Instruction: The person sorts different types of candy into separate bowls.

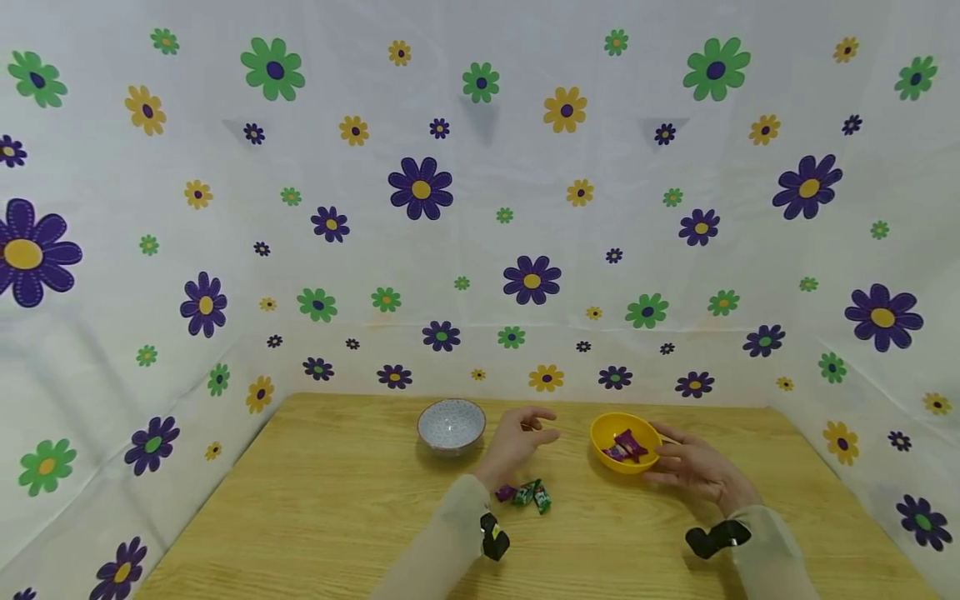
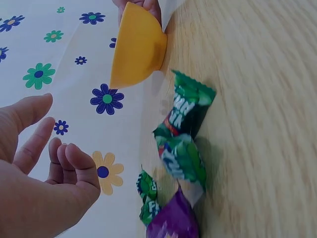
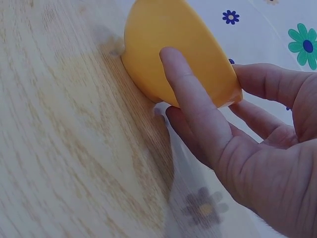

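Note:
My left hand (image 1: 517, 442) hovers above the table between the two bowls, its fingers loosely bent and nothing in them. Below its wrist lie a purple-wrapped candy (image 1: 505, 493) and several green-wrapped candies (image 2: 183, 111). On the right stands a yellow bowl (image 1: 609, 458) with purple-wrapped candies (image 1: 630, 444) inside. My right hand (image 1: 701, 471) holds this bowl by its right side; in the right wrist view its fingers (image 3: 183, 74) spread along the outer wall and meet the rim. The bowl's base sits on the table.
A patterned pale bowl (image 1: 450, 427) with a reddish rim stands left of my left hand, near the back of the wooden table (image 1: 322, 500). A white flower-print cloth (image 1: 480, 250) surrounds the table at the back and sides. Each wrist carries a black device (image 1: 717, 539).

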`<move>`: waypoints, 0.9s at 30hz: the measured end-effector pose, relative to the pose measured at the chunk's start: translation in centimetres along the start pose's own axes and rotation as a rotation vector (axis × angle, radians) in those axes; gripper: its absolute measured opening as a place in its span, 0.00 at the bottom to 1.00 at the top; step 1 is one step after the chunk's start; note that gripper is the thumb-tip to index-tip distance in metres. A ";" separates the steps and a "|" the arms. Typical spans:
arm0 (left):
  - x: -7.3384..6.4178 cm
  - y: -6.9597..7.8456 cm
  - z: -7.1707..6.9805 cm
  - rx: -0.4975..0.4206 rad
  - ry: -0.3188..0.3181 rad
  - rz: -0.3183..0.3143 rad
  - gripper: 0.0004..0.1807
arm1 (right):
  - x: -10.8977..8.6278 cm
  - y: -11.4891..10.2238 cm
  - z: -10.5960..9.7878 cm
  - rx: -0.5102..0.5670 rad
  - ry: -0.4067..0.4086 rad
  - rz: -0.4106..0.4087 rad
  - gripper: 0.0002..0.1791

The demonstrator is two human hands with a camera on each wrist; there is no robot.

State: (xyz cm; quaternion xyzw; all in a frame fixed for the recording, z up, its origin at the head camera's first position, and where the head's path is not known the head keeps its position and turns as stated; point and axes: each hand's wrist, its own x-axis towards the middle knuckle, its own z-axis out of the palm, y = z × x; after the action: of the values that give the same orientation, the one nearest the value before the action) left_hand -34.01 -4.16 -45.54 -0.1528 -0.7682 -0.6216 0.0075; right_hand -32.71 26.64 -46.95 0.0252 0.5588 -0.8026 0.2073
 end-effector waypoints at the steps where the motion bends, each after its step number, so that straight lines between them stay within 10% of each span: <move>1: -0.1 0.0 -0.3 0.004 -0.002 0.004 0.11 | 0.0 0.0 0.0 -0.001 0.000 -0.001 0.35; 27: -4.5 -2.0 -6.1 0.085 -0.074 -0.070 0.16 | -0.2 0.0 0.2 0.013 0.016 0.021 0.36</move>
State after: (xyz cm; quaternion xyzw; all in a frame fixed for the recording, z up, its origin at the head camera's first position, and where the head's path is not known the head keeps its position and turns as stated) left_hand -31.28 -11.42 -46.92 -0.1485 -0.7984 -0.5824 -0.0364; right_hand -32.55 26.55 -46.82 0.0388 0.5548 -0.8039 0.2109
